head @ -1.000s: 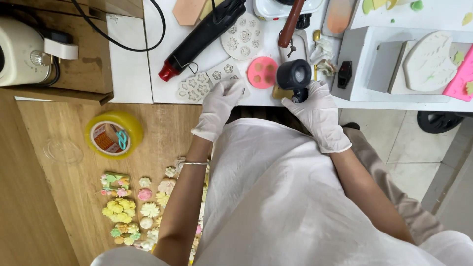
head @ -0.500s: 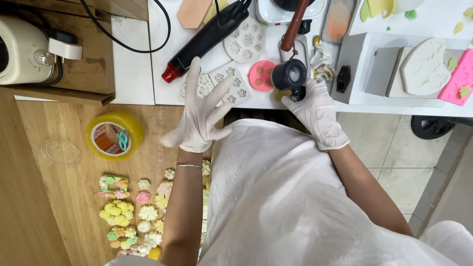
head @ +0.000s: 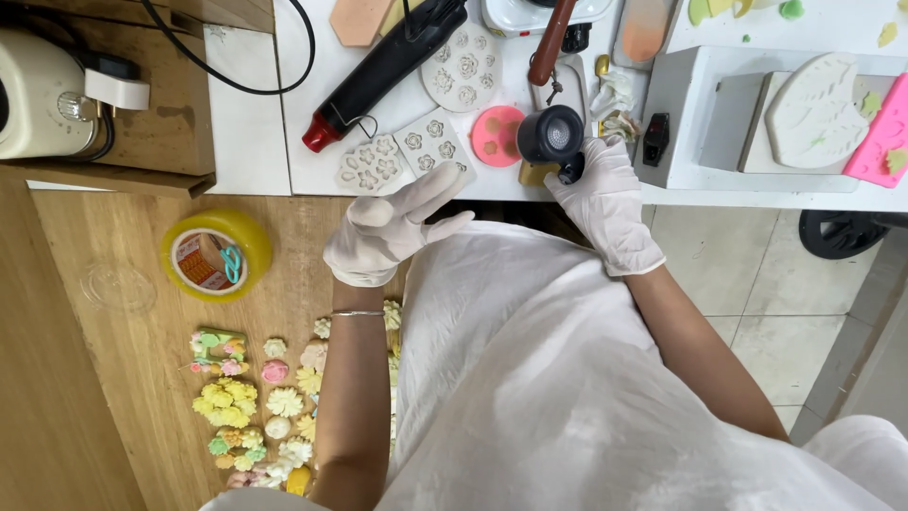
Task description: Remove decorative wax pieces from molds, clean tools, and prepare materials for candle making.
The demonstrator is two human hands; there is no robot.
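head view: flower moulds (head: pixel 407 156) beside heat gun (head: pixel 383 71)

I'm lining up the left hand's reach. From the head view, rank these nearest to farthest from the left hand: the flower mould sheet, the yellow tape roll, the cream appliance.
1. The flower mould sheet, on the white worktop just beyond the left hand.
2. The yellow tape roll, out to that hand's left on the wooden surface.
3. The cream appliance, at the far left edge.

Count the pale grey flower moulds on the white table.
3. A round pale grey flower mould near the black heat gun, and two flat ones by the left hand, which may hide more.
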